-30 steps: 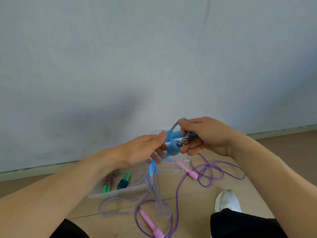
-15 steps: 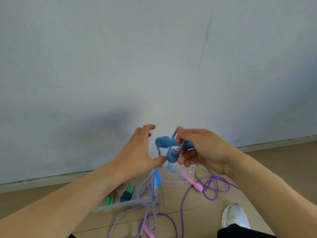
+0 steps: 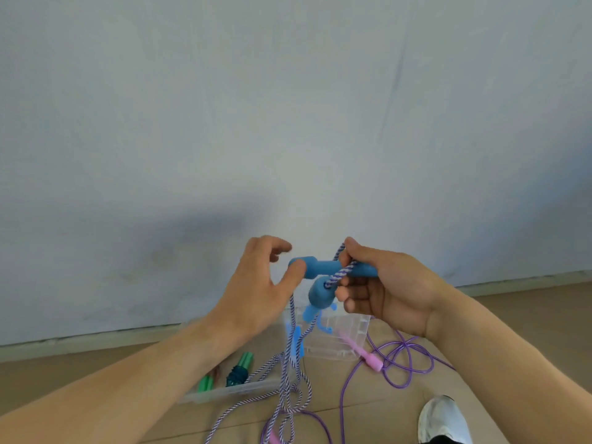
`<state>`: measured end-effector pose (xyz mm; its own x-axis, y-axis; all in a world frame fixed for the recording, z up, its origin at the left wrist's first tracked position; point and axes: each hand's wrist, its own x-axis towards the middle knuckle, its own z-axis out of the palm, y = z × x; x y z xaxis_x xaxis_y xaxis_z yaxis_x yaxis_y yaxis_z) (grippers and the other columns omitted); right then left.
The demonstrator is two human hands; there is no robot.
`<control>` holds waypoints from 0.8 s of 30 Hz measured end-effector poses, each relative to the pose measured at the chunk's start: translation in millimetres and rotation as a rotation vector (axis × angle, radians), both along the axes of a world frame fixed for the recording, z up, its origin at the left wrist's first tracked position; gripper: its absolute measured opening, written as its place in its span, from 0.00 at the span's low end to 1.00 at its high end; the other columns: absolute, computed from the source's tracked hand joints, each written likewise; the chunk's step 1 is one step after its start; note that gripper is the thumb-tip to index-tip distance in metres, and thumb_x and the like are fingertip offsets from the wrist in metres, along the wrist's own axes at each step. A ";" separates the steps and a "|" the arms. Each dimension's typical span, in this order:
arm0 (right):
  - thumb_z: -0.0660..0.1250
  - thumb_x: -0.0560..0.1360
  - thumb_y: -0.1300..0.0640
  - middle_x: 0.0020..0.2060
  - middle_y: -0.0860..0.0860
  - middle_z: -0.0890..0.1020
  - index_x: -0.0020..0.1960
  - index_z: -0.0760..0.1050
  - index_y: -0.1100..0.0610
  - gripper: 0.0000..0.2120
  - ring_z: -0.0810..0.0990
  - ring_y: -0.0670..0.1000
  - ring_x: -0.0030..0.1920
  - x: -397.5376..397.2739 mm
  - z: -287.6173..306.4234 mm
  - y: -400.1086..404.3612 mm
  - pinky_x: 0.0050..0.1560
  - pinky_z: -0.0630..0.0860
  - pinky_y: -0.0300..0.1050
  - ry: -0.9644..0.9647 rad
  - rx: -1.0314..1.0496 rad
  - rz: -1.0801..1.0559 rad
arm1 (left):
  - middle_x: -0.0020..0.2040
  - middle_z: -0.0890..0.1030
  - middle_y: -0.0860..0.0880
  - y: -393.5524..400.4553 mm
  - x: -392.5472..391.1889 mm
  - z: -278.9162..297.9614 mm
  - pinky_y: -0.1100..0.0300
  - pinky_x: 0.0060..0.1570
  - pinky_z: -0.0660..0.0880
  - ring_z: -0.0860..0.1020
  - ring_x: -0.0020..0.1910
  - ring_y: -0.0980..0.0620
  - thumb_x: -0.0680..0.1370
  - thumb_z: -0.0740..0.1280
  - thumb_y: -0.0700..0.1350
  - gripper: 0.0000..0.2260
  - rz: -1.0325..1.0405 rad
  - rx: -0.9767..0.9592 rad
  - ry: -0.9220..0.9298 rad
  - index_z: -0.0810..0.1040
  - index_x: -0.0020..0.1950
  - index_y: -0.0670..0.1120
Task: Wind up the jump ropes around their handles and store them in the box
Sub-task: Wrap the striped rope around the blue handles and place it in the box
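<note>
Gripping the two blue handles (image 3: 322, 270) together, the right hand (image 3: 381, 288) has its fingers curled round them, thumb pressing a turn of the striped purple-white rope (image 3: 341, 275) against the upper handle. Handles are held in the air in front of the grey wall (image 3: 288, 107), above the clear plastic box (image 3: 336, 339). One handle lies roughly level, pointing left; the second angles down beneath it.

Left hand (image 3: 256, 283): fingers spread and loosely bent, thumb tip touching the left end of the upper handle. A rope strand runs down just beside this thumb; whether it is pinched cannot be told.

Rope hangs from the handles to the floor (image 3: 496, 315) in loose loops, passing in front of the box.

On floor: purple jump rope (image 3: 400, 366) with pink handle (image 3: 368, 355), unwound, just right of the box. Box lid or tray (image 3: 224, 394) at lower left carrying green-handled rope (image 3: 243, 362), wound. White shoe (image 3: 443, 418) at bottom right.
</note>
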<state>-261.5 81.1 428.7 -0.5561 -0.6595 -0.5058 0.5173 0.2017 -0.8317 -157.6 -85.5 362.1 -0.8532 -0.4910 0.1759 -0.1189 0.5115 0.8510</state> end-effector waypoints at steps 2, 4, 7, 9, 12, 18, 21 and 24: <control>0.63 0.80 0.47 0.33 0.57 0.77 0.42 0.73 0.57 0.15 0.78 0.53 0.29 -3.4 0.0 -0.2 0.30 0.77 0.43 -0.098 -0.050 -0.071 | 0.50 0.78 0.58 1.8 2.5 5.6 0.65 0.49 0.71 0.76 0.49 0.59 0.73 0.64 0.63 0.16 -0.155 0.194 -0.061 0.76 0.53 0.54; 0.62 0.80 0.47 0.32 0.56 0.77 0.42 0.73 0.56 0.14 0.78 0.51 0.28 -5.7 -0.5 0.0 0.29 0.77 0.42 -0.210 -0.104 -0.117 | 0.51 0.80 0.59 4.4 6.9 3.2 0.64 0.52 0.74 0.78 0.50 0.61 0.70 0.66 0.67 0.20 -0.396 0.165 -0.277 0.75 0.55 0.56; 0.62 0.80 0.47 0.33 0.55 0.77 0.41 0.73 0.56 0.15 0.77 0.50 0.27 -6.7 -1.6 -1.0 0.27 0.76 0.42 -0.309 -0.158 -0.142 | 0.47 0.84 0.53 9.7 10.7 -7.6 0.62 0.52 0.77 0.81 0.46 0.58 0.78 0.67 0.57 0.10 -0.540 0.089 -0.404 0.76 0.51 0.52; 0.61 0.81 0.46 0.33 0.56 0.77 0.42 0.74 0.56 0.15 0.77 0.51 0.27 -7.6 -2.7 -1.7 0.28 0.76 0.43 -0.271 -0.149 -0.172 | 0.36 0.83 0.50 10.3 10.3 -7.5 0.64 0.41 0.75 0.79 0.35 0.56 0.82 0.62 0.53 0.11 -0.542 0.147 -0.402 0.75 0.47 0.47; 0.56 0.83 0.46 0.33 0.57 0.78 0.49 0.77 0.59 0.19 0.76 0.52 0.29 -12.5 -5.1 0.9 0.32 0.75 0.45 -0.115 -0.068 -0.253 | 0.28 0.73 0.51 10.8 9.5 -1.3 0.61 0.29 0.71 0.70 0.25 0.53 0.82 0.60 0.53 0.14 -0.456 0.357 -0.334 0.73 0.49 0.41; 0.57 0.81 0.62 0.43 0.58 0.85 0.65 0.75 0.54 0.16 0.80 0.54 0.35 -4.4 1.3 1.1 0.37 0.76 0.46 0.071 0.063 0.018 | 0.30 0.67 0.50 6.8 5.7 16.9 0.62 0.24 0.63 0.61 0.24 0.53 0.82 0.60 0.52 0.13 -0.098 0.962 -0.226 0.72 0.52 0.43; 0.61 0.80 0.65 0.50 0.59 0.86 0.72 0.60 0.41 0.28 0.85 0.57 0.44 12.4 -4.6 -6.4 0.41 0.78 0.48 0.069 0.029 0.064 | 0.31 0.68 0.49 8.6 4.8 16.7 0.61 0.24 0.66 0.64 0.24 0.52 0.82 0.60 0.51 0.12 0.002 1.068 -0.200 0.71 0.53 0.43; 0.62 0.79 0.66 0.54 0.56 0.85 0.75 0.60 0.54 0.27 0.85 0.58 0.52 28.9 -14.6 -14.6 0.43 0.77 0.48 -0.139 -0.077 -0.007 | 0.32 0.69 0.48 12.0 3.7 17.2 0.58 0.27 0.68 0.66 0.26 0.51 0.81 0.62 0.53 0.13 0.123 1.121 -0.114 0.71 0.54 0.42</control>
<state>-232.7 66.4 414.0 -0.4886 -0.6957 -0.5266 0.6297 0.1366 -0.7647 -153.9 -73.5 379.3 -0.7714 -0.4043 -0.4914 -0.2218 -0.5530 0.8031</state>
